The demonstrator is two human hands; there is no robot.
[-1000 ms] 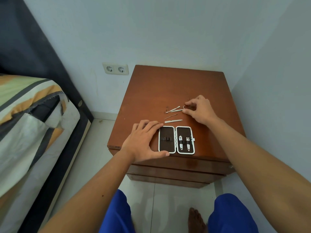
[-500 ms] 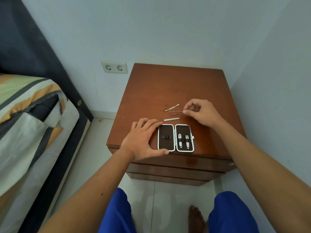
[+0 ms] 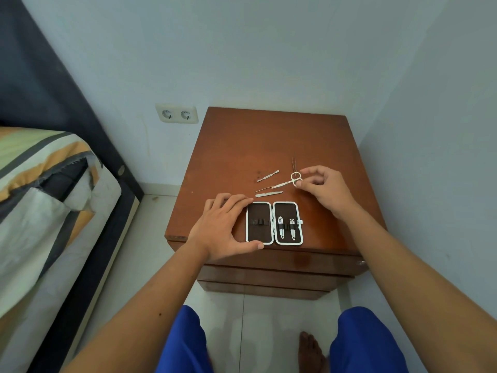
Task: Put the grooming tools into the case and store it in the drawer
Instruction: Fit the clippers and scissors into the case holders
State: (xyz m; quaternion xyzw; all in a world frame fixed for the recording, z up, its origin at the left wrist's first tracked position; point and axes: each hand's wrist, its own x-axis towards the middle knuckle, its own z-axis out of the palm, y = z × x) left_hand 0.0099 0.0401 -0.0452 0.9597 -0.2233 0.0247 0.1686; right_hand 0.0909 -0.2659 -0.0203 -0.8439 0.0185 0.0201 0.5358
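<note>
An open, white-rimmed case (image 3: 274, 223) lies flat at the front edge of the brown nightstand (image 3: 269, 146), with two nail clippers (image 3: 286, 228) strapped in its right half. My left hand (image 3: 223, 224) rests spread against the case's left edge. My right hand (image 3: 322, 189) pinches the ring handles of small scissors (image 3: 287, 181), whose blades point left just above the wood. Behind the case lie a nail file (image 3: 269, 194), a thin pick (image 3: 262, 189), a cuticle pusher (image 3: 267, 176) and dark tweezers (image 3: 293, 163).
The nightstand's drawer fronts (image 3: 271, 275) are shut below the top. Walls close in behind and to the right. A double wall socket (image 3: 177, 113) is left of the stand. A bed (image 3: 40, 200) with striped bedding fills the left side. My bare foot (image 3: 312, 351) stands on the tiled floor.
My right hand has closed on the scissors' rings and drawn them right and slightly up from the pile of tools. My left hand has stayed against the case.
</note>
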